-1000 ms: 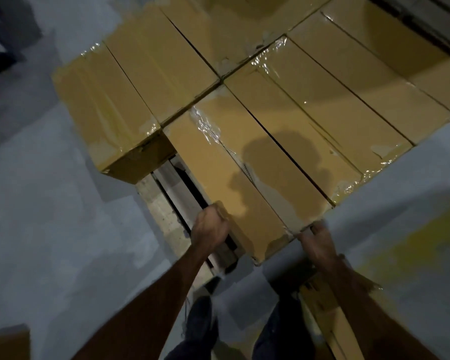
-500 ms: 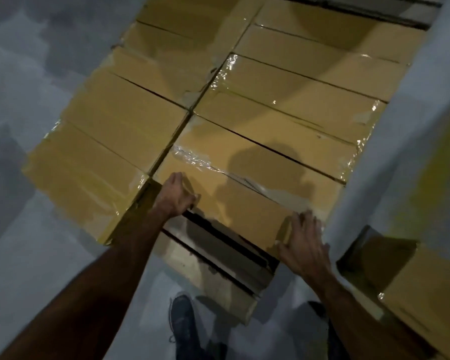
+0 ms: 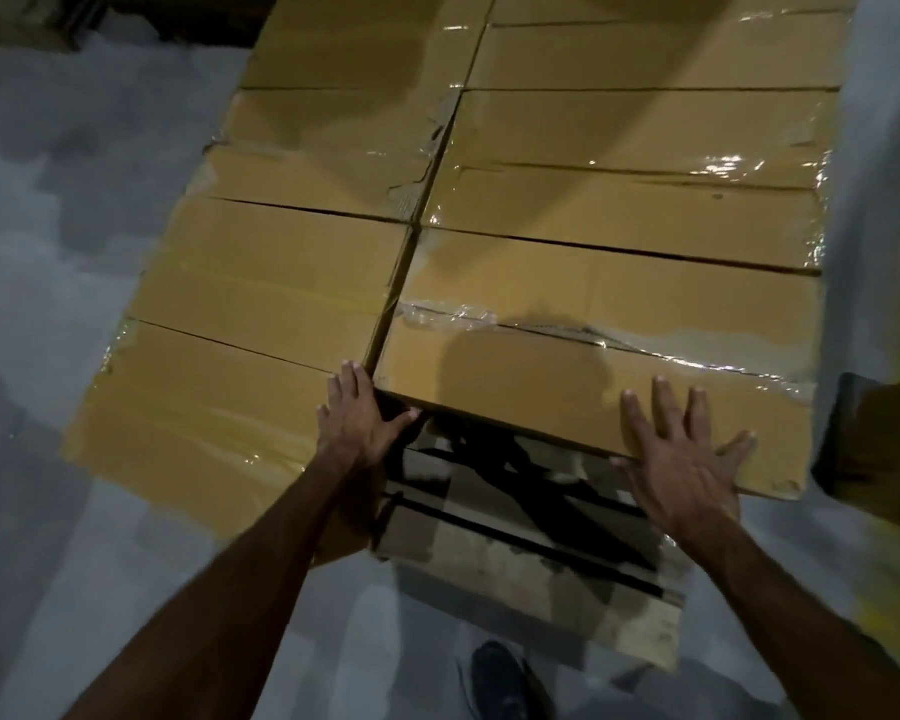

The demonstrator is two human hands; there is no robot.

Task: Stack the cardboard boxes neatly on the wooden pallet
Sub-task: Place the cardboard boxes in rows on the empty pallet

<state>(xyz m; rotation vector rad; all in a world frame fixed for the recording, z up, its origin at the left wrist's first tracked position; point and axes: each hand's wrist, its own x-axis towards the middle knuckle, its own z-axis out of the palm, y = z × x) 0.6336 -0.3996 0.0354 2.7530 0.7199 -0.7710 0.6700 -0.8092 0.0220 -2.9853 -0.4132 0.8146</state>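
Observation:
A layer of long brown cardboard boxes covers the wooden pallet [image 3: 531, 569], whose bare slats show at the near right. The nearest right-hand box [image 3: 567, 387] has shiny tape along its far seam. My left hand [image 3: 359, 420] lies flat at that box's near left corner, fingers spread, with the thumb against the box's front face. My right hand [image 3: 681, 454] rests palm down with fingers apart on the box's near right edge. Neither hand grips anything. A nearer left-hand box [image 3: 214, 413] sits beside it, reaching closer to me.
Grey concrete floor [image 3: 74, 252] surrounds the pallet. Another cardboard box [image 3: 884, 449] stands on the floor at the right edge. My dark shoe [image 3: 500, 678] is just in front of the pallet. Dark clutter sits at the far left top.
My view has swung round so the boxes now run squarely across. Both hands went from holding the box's near corners to lying flat and spread on it.

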